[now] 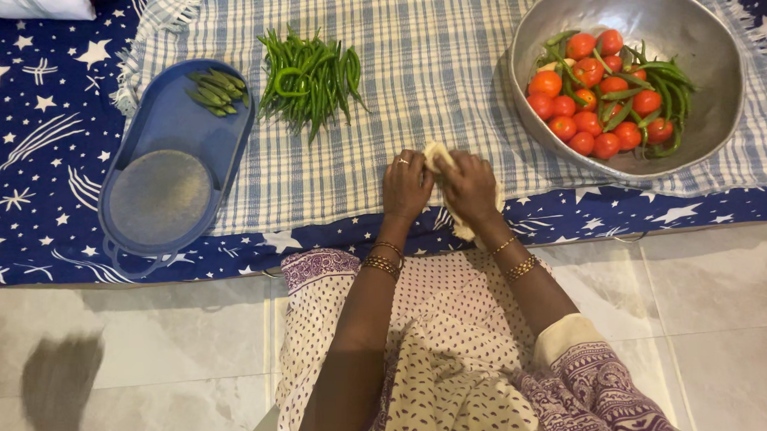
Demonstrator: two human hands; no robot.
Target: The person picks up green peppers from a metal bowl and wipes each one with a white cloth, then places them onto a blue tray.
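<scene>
Both hands meet at the near edge of the checked cloth (447,94): the left hand (405,187) and right hand (470,187) have fingers curled around a pale rag (439,154), between the green chillies (310,73) and the metal bowl (692,35).

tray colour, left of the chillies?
Dark blue tray, holding a round grey disc and a few okra. Head view.

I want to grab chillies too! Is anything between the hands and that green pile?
Nothing visible: only bare blue-and-white checked cloth lies between the left hand, the right hand holding a pale cloth, and the loose pile of green chillies.
</scene>
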